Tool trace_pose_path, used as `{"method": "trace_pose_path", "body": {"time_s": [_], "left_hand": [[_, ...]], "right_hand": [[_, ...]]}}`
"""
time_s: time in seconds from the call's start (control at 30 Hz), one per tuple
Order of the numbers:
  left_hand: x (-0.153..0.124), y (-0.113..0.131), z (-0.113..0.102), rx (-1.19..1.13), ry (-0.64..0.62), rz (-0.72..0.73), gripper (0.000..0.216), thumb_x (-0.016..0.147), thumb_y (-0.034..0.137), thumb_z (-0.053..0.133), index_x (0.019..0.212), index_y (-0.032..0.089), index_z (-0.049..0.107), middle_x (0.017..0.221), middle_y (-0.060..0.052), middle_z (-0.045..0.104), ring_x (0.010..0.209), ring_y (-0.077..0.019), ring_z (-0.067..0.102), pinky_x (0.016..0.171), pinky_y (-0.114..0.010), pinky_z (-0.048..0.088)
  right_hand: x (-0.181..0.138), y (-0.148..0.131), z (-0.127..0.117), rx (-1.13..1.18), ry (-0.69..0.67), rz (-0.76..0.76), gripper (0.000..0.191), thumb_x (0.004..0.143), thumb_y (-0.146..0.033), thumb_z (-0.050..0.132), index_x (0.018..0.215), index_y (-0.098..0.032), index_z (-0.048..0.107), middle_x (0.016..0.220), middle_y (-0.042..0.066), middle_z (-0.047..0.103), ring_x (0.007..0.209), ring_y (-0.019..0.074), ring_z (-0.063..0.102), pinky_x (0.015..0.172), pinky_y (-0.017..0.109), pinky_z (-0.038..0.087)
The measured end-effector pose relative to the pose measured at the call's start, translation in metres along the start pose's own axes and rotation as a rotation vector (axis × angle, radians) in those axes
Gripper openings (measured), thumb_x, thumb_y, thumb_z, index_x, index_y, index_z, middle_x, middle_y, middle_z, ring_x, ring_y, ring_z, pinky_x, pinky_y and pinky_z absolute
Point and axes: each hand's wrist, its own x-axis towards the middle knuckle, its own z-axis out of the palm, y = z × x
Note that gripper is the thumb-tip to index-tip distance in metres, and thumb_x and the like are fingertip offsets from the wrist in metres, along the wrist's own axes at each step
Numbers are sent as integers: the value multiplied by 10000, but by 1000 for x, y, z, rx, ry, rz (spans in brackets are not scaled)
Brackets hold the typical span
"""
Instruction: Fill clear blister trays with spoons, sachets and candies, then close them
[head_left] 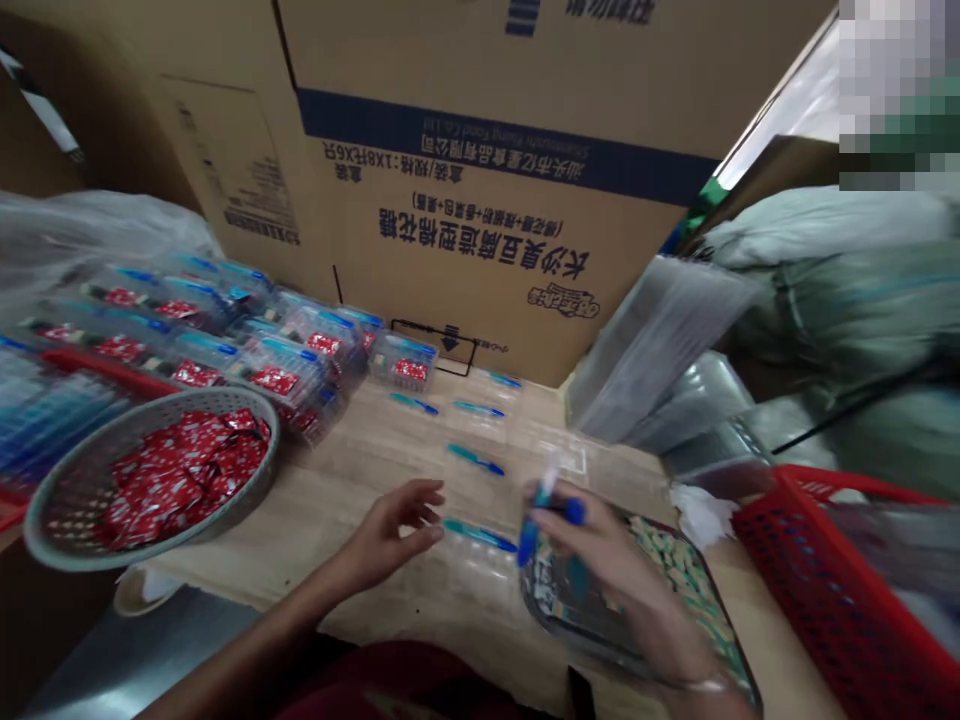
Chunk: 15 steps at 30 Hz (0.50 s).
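A worker's right hand [600,550] closes on blurred, pen-shaped sticks [528,540], teal with dark-blue ends, at the left edge of a dark tray [589,625] on the right; their exact number cannot be told. One held stick's long axis runs far to near, its dark-blue end toward the worker and slightly left. The left hand [397,525], fingers loosely curled, parted and holding nothing, is just beside the teal end of a slim, matching stick [480,535] on the pale tabletop [322,520]; contact is unclear. That stick lies left to right, its dark-blue end rightward and slightly nearer. Four more lie beyond, similarly pointed, before a large carton [480,200].
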Motion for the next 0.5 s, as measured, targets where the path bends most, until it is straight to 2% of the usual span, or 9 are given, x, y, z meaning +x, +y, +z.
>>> {"method": "trace_pose_path", "body": {"time_s": [0.07, 0.13, 0.2, 0.3, 0.43, 0.5], "left_hand": [[4, 11, 15, -258, -72, -46, 526, 735, 448, 689, 1186, 233, 524, 960, -64, 647, 762, -157, 618, 686, -297, 500], [4, 15, 20, -389, -26, -72, 522, 677, 390, 759, 1122, 204, 560, 786, -14, 631, 643, -114, 580, 598, -244, 460], [1, 11, 12, -458, 47, -118, 526, 622, 334, 806, 1069, 172, 581, 676, 19, 603, 581, -101, 562, 547, -220, 433], [-6, -3, -13, -563, 192, -264, 555, 551, 270, 846, 1023, 147, 582, 637, 27, 612, 576, -139, 621, 535, -227, 460], [5, -21, -46, -765, 511, -530, 480, 550, 74, 802, 927, 162, 519, 614, 34, 627, 587, -198, 683, 584, -272, 527], [23, -29, -51, -800, 588, -594, 385, 594, 11, 743, 842, 161, 490, 603, 18, 634, 562, -183, 677, 573, -260, 533]], "right_hand": [[11, 3, 37, 86, -71, -6, 397, 649, -489, 744, 856, -166, 642, 654, -30, 553, 533, 78, 442, 473, 205, 346], [25, 7, 73, 180, -119, 3, 411, 635, -518, 729, 825, -169, 623, 587, -58, 494, 476, 58, 361, 432, 195, 281], [34, 11, 96, 215, -128, 13, 424, 626, -533, 722, 829, -175, 619, 580, -66, 478, 462, 55, 341, 413, 187, 265], [37, 17, 103, 254, -110, 65, 449, 601, -525, 749, 876, -186, 640, 667, -43, 542, 480, 56, 386, 405, 178, 282], [21, 29, 100, 598, -104, 406, 541, 506, -521, 820, 893, -182, 650, 682, -34, 581, 424, 21, 348, 392, 162, 260], [6, 36, 106, 712, -107, 528, 539, 452, -488, 858, 840, -170, 661, 659, -32, 583, 447, 25, 398, 418, 157, 297]]}}
